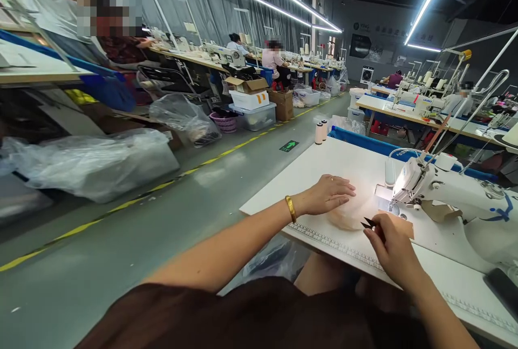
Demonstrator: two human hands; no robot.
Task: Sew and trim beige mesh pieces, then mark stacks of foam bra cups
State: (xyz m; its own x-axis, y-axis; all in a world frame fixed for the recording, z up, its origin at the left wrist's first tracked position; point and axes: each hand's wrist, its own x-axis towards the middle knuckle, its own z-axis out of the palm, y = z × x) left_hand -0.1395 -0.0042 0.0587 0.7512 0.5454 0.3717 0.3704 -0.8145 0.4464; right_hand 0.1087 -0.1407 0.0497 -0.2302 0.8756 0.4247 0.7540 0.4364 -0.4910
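Holding what, the right hand (390,249)?

— Small black thread snips (369,224), pinched between thumb and fingers, tips pointing left over a tan fabric piece (400,226) on the white table (324,160).

And the left hand (329,193)?

— Spread flat, fingers together, palm down on a pale, fluffy scrap (343,219) that lies just left of the snips. A gold bangle (290,209) sits at the wrist. A printed ruler strip (324,237) runs along the near table edge below both hands.

What stands beside them?

— A white sewing machine (453,192), its lamp lighting the cloth near the needle. Two thread spools (321,132) stand upright at the far corner of the table.

Any containers?

— All across the aisle, well apart from the hands. A clear plastic tub (254,117) sits on the floor; its contents look pale, but I cannot tell what they are. A white box (249,100) rests on its lid, and an open cardboard box (246,84) on top of that, flaps up, its inside hidden. A closed brown carton (282,105) stands just right of the stack. A pink basket (224,121) to the left has something dark at its rim.

And the bags?

— A clear plastic bag (184,117) near the basket, stuffed with something dim, and a large plastic-wrapped bundle (93,163) by the yellow floor line (162,184).
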